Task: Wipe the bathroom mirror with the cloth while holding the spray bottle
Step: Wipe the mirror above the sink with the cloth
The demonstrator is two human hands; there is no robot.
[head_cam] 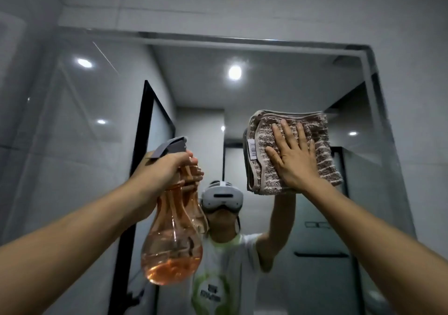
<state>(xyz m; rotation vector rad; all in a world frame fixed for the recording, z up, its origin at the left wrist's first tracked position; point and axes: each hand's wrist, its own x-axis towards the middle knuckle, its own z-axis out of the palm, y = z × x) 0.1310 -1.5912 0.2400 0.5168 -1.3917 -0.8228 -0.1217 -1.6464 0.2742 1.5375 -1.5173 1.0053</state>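
Note:
The bathroom mirror [97, 145] fills most of the view, framed by a dark edge. My right hand [294, 157] lies flat, fingers spread, pressing a folded brown-and-white cloth [322, 154] against the glass right of centre. A barcode label hangs on the cloth's left side. My left hand [167, 169] is closed around the neck of a clear orange spray bottle [173, 249] with a grey trigger head, held upright near the glass. A little orange liquid sits in the bottle's bulb.
Grey tiled wall [266, 4] surrounds the mirror above and to the right. The reflection shows a person in a white headset and white T-shirt, a black-framed glass door, and ceiling lights.

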